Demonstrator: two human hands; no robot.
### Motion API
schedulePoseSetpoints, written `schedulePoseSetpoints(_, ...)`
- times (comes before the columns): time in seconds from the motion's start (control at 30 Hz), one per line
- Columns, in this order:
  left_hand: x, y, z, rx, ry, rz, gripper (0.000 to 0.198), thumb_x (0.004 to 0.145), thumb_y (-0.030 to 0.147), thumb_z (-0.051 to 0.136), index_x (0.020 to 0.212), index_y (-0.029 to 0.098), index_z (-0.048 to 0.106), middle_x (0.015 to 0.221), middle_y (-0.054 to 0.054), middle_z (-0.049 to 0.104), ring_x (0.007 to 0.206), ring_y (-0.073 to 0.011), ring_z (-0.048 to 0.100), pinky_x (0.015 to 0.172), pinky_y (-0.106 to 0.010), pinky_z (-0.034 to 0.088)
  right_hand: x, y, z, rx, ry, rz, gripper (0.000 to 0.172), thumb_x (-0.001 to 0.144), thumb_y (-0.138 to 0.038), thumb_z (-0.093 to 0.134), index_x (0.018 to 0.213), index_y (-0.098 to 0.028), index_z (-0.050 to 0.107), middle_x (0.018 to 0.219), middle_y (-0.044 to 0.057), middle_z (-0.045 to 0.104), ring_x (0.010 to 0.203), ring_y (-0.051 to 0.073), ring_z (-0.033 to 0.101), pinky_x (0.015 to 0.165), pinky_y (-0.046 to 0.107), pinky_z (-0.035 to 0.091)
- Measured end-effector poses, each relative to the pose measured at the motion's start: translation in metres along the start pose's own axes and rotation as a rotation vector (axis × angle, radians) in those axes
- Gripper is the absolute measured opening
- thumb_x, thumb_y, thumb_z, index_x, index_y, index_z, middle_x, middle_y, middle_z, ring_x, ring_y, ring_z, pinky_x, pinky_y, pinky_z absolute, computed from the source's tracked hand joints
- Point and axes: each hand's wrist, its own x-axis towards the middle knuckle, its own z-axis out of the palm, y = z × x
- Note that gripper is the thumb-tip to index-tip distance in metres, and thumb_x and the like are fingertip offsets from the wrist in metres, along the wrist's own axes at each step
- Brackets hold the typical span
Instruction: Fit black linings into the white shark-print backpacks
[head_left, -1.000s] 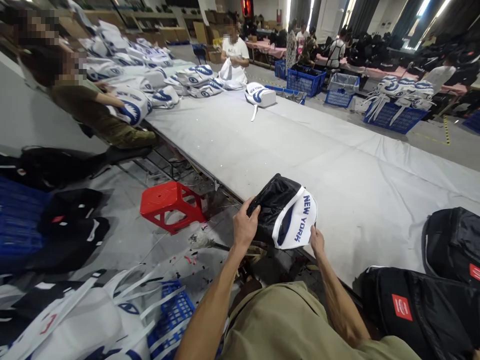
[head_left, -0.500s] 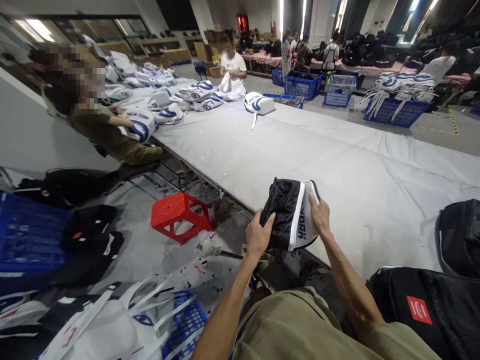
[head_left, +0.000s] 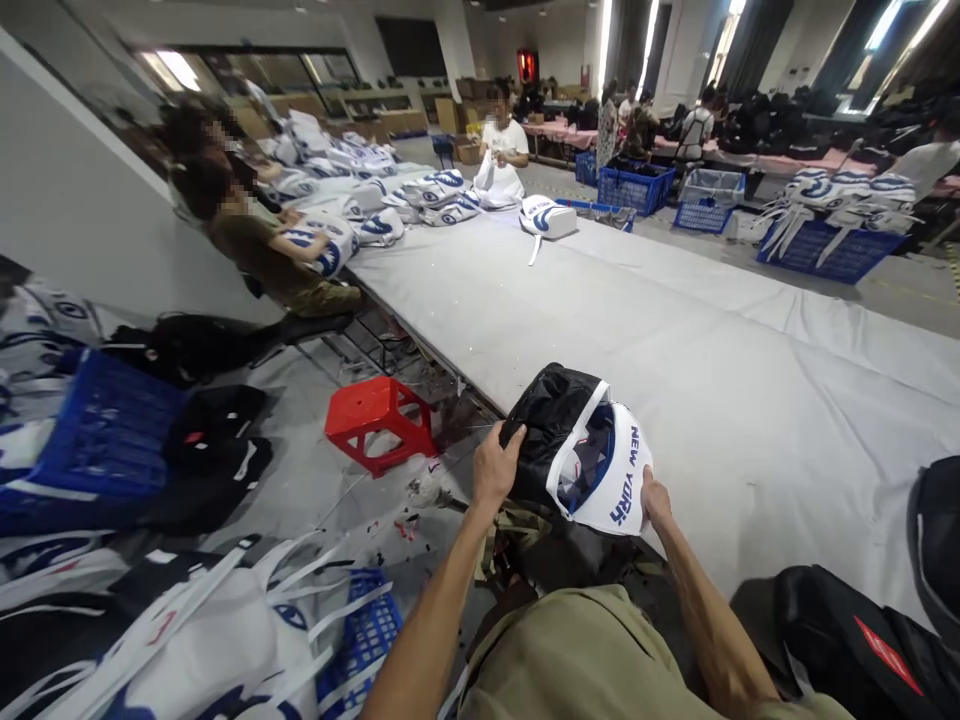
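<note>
Bag open between both hands

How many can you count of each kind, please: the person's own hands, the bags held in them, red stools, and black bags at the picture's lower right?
Own hands, left hand and right hand: 2
Held bag: 1
Red stool: 1
Black bags at lower right, partly cut off: 2
Total: 6
</note>
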Motion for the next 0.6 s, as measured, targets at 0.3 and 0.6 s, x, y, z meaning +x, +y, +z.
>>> schedulePoseSetpoints(0.3, -0.032, 0.023, -0.001, -0.217, -0.172, 0.026, 0.045, 0.104, 0.062, 0.064, 0.119, 0.023, 0.082, 0.112, -0.010, 0.087, 0.109, -0.0320, 0.080, 0.096, -0.038, 0.056, 0.008, -0.060, -0.044, -0.049, 0.504, -0.879, 0.080, 0.104, -0.057, 0.051, 0.164, -0.005, 0.057, 0.155, 0.032, 0.063, 0.150, 0.048, 0.056, 0.124, 0.068, 0.051)
schedulePoseSetpoints(0.6, -0.016, 0.050, -0.078, -0.346, -0.376, 0.116, 0.057, 0.096, 0.076, 0.067, 0.085, 0.020, 0.071, 0.080, 0.001, 0.066, 0.079, -0.0190, 0.058, 0.074, -0.031, 0.042, -0.071, -0.180, -0.094, -0.514, 0.132, -1.896, 0.103, 0.097, -0.015, 0.058, 0.189, -0.038, 0.019, 0.192, 0.010, 0.029, 0.178, 0.041, 0.028, 0.141, 0.068, 0.035)
